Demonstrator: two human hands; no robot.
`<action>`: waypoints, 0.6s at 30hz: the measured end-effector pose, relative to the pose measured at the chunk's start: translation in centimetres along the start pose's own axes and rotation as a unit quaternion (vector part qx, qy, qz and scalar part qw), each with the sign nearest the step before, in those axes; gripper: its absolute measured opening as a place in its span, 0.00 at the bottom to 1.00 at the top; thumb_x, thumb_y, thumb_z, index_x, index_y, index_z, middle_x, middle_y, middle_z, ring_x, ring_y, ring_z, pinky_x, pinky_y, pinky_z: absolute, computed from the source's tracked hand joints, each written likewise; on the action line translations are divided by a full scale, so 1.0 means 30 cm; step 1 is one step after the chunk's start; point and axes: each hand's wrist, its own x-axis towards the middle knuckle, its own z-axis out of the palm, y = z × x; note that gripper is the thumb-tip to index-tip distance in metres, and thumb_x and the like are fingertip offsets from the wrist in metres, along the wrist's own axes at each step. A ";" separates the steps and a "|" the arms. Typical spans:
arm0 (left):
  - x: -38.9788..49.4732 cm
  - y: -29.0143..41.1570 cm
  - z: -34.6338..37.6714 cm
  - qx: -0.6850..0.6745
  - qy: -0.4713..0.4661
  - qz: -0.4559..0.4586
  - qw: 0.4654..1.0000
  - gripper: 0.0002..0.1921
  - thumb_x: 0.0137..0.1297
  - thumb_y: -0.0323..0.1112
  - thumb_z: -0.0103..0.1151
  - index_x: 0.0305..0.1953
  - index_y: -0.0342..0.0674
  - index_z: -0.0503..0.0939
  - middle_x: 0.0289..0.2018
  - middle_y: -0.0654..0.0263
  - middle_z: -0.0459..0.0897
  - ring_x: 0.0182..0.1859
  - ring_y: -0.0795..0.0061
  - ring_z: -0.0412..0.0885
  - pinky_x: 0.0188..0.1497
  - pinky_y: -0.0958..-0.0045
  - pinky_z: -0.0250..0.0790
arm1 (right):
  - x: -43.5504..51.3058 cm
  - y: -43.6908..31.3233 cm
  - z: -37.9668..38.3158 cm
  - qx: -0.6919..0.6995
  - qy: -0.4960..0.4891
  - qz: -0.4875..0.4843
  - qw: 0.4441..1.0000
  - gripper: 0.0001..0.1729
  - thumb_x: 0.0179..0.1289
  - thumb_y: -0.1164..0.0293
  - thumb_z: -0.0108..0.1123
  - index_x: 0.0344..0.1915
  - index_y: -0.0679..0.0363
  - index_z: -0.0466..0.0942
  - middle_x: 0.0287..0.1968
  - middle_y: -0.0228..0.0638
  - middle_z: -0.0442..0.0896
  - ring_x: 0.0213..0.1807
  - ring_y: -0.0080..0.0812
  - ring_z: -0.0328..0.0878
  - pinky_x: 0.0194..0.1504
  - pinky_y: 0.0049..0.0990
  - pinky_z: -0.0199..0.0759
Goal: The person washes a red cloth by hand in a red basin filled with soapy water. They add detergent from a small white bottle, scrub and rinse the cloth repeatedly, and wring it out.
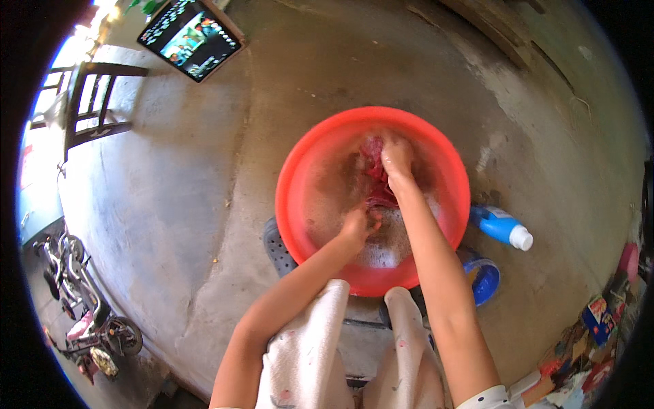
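Note:
A round red plastic basin (292, 204) stands on the floor in front of my knees, with murky, sudsy water (327, 204) in it. Dark red wet cloth (379, 171) lies in the water between my hands. My right hand (397, 157) grips the cloth's upper part, towards the far side of the basin. Closer to me, my left hand (360, 224) is at the cloth's lower end, its fingers curled around the edge of the fabric. Part of the cloth is hidden under the water and behind my right hand.
Right of the basin, a blue bottle with a white cap (498, 226) lies near a blue plastic container (485, 281). A lit tablet (191, 41) is at the upper left, by a wooden chair (97, 105). Small bicycles (92, 312) stand lower left; mixed clutter (577, 353) lies lower right.

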 end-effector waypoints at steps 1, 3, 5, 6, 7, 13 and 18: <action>-0.013 -0.002 -0.004 -0.024 -0.019 -0.007 0.999 0.19 0.71 0.48 0.43 0.56 0.48 0.67 0.45 0.67 0.74 0.43 0.68 0.75 0.46 0.64 0.71 | -0.004 0.004 -0.041 0.285 -0.005 0.055 0.957 0.17 0.65 0.59 0.53 0.40 0.61 0.80 0.36 0.38 0.84 0.41 0.35 0.81 0.46 0.31 0.73; -0.039 0.011 -0.017 -0.075 -0.030 -0.013 0.997 0.20 0.70 0.50 0.40 0.58 0.49 0.65 0.47 0.66 0.74 0.46 0.65 0.74 0.50 0.60 0.69 | -0.082 0.045 -0.152 0.520 -0.098 0.090 0.844 0.17 0.68 0.63 0.49 0.43 0.65 0.79 0.43 0.36 0.82 0.49 0.30 0.77 0.56 0.30 0.68; -0.055 0.035 -0.024 -0.095 -0.179 -0.069 0.977 0.32 0.67 0.65 0.35 0.66 0.54 0.59 0.63 0.66 0.65 0.61 0.60 0.67 0.62 0.51 0.60 | -0.209 0.103 -0.213 0.442 -0.102 -0.060 0.889 0.15 0.67 0.62 0.53 0.38 0.63 0.80 0.49 0.38 0.80 0.60 0.35 0.69 0.65 0.33 0.56; -0.060 0.043 -0.021 -0.116 -0.248 -0.083 0.958 0.35 0.66 0.68 0.33 0.67 0.54 0.57 0.65 0.65 0.62 0.63 0.60 0.65 0.64 0.50 0.57 | -0.261 0.128 -0.218 0.264 -0.047 -0.109 0.957 0.15 0.67 0.62 0.52 0.38 0.62 0.80 0.55 0.40 0.75 0.66 0.39 0.62 0.68 0.36 0.50; -0.060 0.055 -0.015 -0.137 -0.274 -0.102 0.947 0.37 0.65 0.71 0.31 0.68 0.55 0.55 0.68 0.65 0.60 0.66 0.59 0.63 0.66 0.49 0.55 | -0.304 0.149 -0.215 0.079 -0.014 -0.209 0.974 0.15 0.67 0.62 0.52 0.38 0.62 0.80 0.60 0.42 0.71 0.71 0.42 0.54 0.70 0.40 0.44; -0.078 0.056 -0.001 -0.066 -0.247 -0.035 0.966 0.35 0.69 0.66 0.26 0.70 0.54 0.52 0.69 0.62 0.57 0.68 0.60 0.59 0.68 0.50 0.52 | -0.284 0.213 -0.016 -0.223 -0.010 -0.293 0.930 0.21 0.61 0.55 0.60 0.53 0.47 0.77 0.73 0.43 0.46 0.71 0.65 0.41 0.66 0.58 0.48; -0.061 0.096 -0.042 -0.072 -0.191 -0.025 0.979 0.31 0.72 0.59 0.30 0.69 0.50 0.53 0.66 0.60 0.62 0.66 0.59 0.64 0.67 0.52 0.55 | -0.120 0.167 0.077 -0.201 -0.092 -0.162 0.962 0.20 0.60 0.56 0.59 0.49 0.54 0.79 0.65 0.47 0.62 0.61 0.53 0.64 0.61 0.49 0.59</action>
